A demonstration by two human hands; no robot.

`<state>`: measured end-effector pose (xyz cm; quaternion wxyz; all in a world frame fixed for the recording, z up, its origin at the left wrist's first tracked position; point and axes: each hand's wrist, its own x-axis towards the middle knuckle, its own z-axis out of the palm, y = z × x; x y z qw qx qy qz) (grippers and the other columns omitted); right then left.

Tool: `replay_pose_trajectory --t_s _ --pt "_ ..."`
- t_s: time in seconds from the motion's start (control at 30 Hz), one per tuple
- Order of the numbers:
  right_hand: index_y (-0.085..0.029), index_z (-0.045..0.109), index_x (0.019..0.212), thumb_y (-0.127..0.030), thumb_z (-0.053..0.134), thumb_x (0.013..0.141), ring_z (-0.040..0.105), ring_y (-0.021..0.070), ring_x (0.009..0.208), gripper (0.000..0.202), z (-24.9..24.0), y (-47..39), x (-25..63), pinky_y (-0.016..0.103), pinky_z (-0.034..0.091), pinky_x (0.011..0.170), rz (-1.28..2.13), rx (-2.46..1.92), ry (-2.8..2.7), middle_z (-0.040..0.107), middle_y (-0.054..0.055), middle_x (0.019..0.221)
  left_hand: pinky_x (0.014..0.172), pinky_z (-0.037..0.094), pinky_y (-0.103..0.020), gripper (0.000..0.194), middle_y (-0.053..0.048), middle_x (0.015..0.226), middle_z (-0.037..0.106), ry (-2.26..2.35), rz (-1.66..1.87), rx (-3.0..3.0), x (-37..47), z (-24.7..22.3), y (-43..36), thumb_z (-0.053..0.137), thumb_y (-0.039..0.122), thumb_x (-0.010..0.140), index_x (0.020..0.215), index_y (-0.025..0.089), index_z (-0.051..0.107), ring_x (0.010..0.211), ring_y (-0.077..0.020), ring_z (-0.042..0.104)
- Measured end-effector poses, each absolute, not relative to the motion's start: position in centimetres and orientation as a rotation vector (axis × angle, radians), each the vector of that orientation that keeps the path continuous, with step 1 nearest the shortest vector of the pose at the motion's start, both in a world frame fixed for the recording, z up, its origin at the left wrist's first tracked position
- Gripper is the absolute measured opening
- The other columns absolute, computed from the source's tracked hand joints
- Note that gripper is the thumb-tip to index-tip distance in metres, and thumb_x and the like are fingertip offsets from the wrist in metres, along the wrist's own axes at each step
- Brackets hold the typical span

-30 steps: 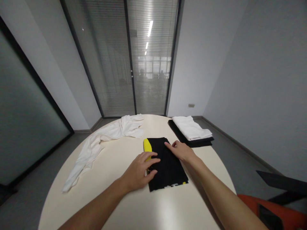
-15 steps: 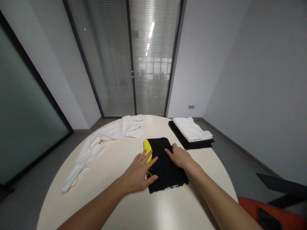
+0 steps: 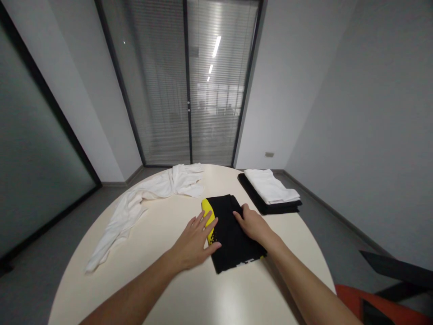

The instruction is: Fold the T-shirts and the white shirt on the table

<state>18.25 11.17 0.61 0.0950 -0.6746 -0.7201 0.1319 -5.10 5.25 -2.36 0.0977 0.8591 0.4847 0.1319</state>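
Note:
A folded black cloth [image 3: 230,234] with a yellow patch along its left side lies on the round table in front of me. My left hand [image 3: 196,239] rests with spread fingers on its left edge, over the yellow part. At the cloth's right edge, my right hand [image 3: 253,223] has its thumb on top and its other fingers curled at the side, pinching the fabric.
A crumpled white garment [image 3: 149,189] stretches along the left and back of the pale round table [image 3: 135,253]. At the back right, a folded white cloth [image 3: 270,186] lies on folded black cloth [image 3: 279,208]. A red and black chair [image 3: 379,302] stands at the lower right.
The black cloth has turned slightly, its lower left corner shifting right. My left hand has slid a little left relative to the cloth, and more of the yellow speckles show.

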Motion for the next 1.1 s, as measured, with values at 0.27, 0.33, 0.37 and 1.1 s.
replay_pose_trajectory --t_s 0.27,0.33,0.37,1.1 --pt "-0.018 0.051 0.117 -0.037 0.048 0.100 0.069 0.0260 0.085 0.025 2.1 11.5 19.0 0.028 0.041 0.068 0.351 -1.845 -2.037 0.072 0.012 0.091 0.120 0.028 -0.048 0.062 -0.013 0.157 0.037 1.661 0.554 2.507 -6.6 -3.5 7.0 0.031 0.051 0.102 0.150 0.013 0.039 0.147 -0.0284 0.032" --pt "-0.019 0.053 0.116 -0.037 0.049 0.099 0.069 0.0255 0.083 0.025 2.8 12.0 19.7 0.028 0.042 0.069 0.311 -1.818 -2.019 0.072 0.010 0.089 0.120 0.028 -0.049 0.060 -0.014 0.156 0.039 1.708 0.548 2.488 -6.9 -4.1 7.3 0.035 0.049 0.101 0.148 0.012 0.042 0.146 -0.0298 0.033" --pt "-0.020 0.054 0.115 -0.037 0.050 0.099 0.069 0.0253 0.083 0.024 3.2 12.3 20.1 0.028 0.042 0.069 0.283 -1.794 -2.014 0.072 0.010 0.090 0.120 0.028 -0.049 0.058 -0.014 0.156 0.040 1.719 0.549 2.486 -7.0 -4.4 7.4 0.037 0.048 0.100 0.147 0.013 0.044 0.146 -0.0302 0.034" --pt "-0.019 0.062 0.114 -0.047 0.057 0.092 0.066 0.0205 0.077 0.036 15.6 25.7 30.5 0.027 0.047 0.069 -0.009 -1.759 -1.962 0.072 0.007 0.089 0.119 0.032 -0.049 0.048 -0.011 0.153 0.045 1.722 0.609 2.481 -7.0 -4.6 7.5 0.047 0.038 0.097 0.139 0.017 0.053 0.145 -0.0279 0.036"
